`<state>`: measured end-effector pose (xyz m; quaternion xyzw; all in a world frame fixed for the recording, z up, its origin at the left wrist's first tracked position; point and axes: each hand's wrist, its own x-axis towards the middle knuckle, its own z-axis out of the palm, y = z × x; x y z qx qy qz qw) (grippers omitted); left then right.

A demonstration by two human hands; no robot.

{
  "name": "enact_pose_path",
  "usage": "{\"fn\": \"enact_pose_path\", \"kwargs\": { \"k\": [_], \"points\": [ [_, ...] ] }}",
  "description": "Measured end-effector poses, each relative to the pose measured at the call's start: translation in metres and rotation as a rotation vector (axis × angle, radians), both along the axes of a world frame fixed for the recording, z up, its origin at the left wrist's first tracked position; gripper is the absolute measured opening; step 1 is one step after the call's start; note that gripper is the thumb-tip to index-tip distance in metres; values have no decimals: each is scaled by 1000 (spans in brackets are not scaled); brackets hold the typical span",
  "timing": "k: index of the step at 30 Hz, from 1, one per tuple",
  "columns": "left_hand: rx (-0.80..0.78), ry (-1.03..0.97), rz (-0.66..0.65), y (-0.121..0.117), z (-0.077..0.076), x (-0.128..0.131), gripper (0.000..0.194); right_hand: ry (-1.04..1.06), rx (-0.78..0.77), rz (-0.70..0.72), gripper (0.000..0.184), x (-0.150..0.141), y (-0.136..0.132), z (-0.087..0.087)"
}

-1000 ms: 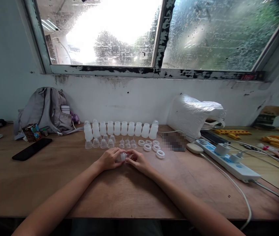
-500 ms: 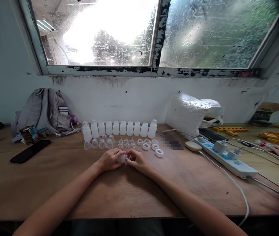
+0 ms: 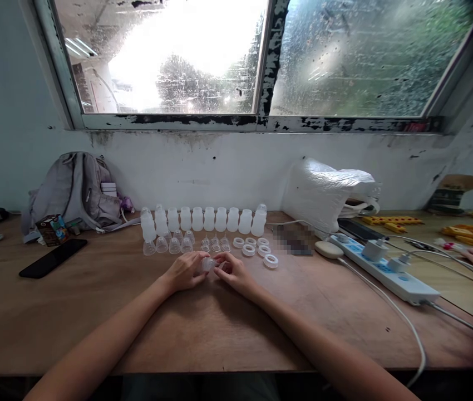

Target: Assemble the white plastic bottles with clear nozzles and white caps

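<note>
Translucent plastic, the small piece (image 3: 208, 264) sits between the two hands above the wooden table (image 3: 170, 328); the left hand (image 3: 186, 271) has its fingers closed around it, while the right hand (image 3: 232, 273) curls at its other side, fingertips bunched, though whether they grip it I cannot tell. Beyond the hands lie clear domed caps (image 3: 175, 245), clear teats (image 3: 215, 243) and white rings (image 3: 264, 250), with a row of frosted bottles (image 3: 221, 219) behind them. A white power strip (image 3: 387, 271) lies to the right, a black phone (image 3: 53, 258) to the left.
</note>
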<state>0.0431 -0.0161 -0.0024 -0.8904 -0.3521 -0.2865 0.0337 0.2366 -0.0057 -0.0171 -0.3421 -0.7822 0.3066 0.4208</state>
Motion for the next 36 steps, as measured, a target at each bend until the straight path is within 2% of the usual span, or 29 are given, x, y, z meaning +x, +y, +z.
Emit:
{"fn": "enact_pose_path", "kwargs": {
  "k": [4,9,14,18,20,22,26,29,32,36],
  "points": [
    [-36,6,46,0,0,0,37,4,-24,-13,20,0,0,0],
    [-99,60,15,-3,2,3,32,-2,4,-20,22,-1,-2,2],
    [-79,104,14,-5,2,6,28,-46,76,-6,18,0,-2,4],
    [-12,100,45,1,5,1,29,-77,91,-48,17,1,-2,4],
    [38,74,149,9,11,-6,26,-104,105,-49,19,2,-2,4],
    [47,49,321,21,22,-15,26,-148,118,-31,24,3,-3,3],
    [-51,105,673,57,56,-34,31,-278,128,-22,37,2,-3,0],
    [-169,182,879,87,79,-44,38,-343,141,-54,36,1,-1,-2],
    [-267,224,973,110,86,-48,37,-341,158,-73,31,1,1,-5],
    [-303,230,987,124,81,-50,30,-327,173,-60,30,2,3,-6]
  ]
}}
